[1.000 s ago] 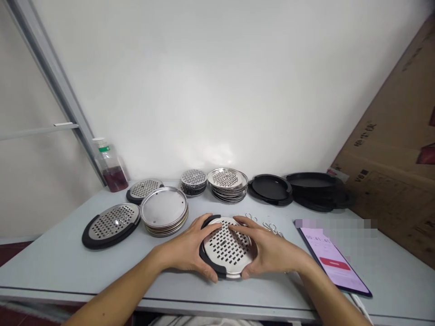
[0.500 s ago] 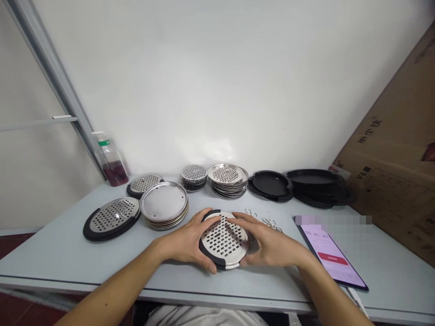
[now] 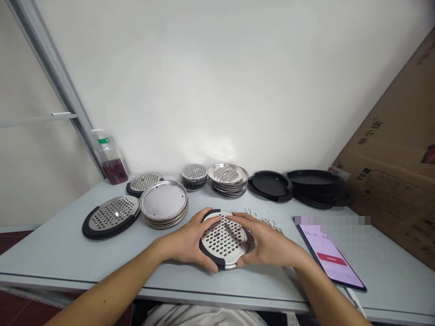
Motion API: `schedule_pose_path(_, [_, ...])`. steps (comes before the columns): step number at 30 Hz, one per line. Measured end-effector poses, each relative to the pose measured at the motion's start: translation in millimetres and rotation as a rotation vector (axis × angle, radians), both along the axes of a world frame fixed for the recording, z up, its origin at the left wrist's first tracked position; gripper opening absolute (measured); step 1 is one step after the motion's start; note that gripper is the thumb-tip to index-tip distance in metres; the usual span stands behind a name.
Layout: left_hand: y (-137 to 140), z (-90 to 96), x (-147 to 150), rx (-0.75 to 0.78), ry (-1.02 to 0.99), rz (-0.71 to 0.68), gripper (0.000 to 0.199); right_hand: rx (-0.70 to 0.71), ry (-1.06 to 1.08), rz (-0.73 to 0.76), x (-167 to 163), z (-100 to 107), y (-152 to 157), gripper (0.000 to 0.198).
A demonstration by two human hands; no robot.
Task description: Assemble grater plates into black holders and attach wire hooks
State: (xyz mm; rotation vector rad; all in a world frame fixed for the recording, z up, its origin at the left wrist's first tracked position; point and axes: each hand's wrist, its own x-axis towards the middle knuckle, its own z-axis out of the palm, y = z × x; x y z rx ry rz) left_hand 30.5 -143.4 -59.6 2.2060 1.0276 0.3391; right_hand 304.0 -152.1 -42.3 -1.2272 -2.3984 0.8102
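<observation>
While pressed flat near the front edge of the grey table (image 3: 54, 258), perforated steel disc (image 3: 222, 239) seated in black rim (image 3: 208, 258), clamped between left hand (image 3: 186, 242) and right hand (image 3: 268, 246), fingers curled on opposite edges. Best done with even pressure all round, keeping disc level. Behind: plain steel stack (image 3: 164, 209), loose wire clips (image 3: 270, 222), phone (image 3: 331, 260).
</observation>
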Motion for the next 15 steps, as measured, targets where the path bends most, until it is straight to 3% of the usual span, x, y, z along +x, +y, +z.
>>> schedule_pose_path(15, [-0.8, -2.5, 1.2, -0.044, -0.039, 0.008, 0.122, -0.027, -0.027, -0.039, -4.1, -3.3, -3.9, 0.108])
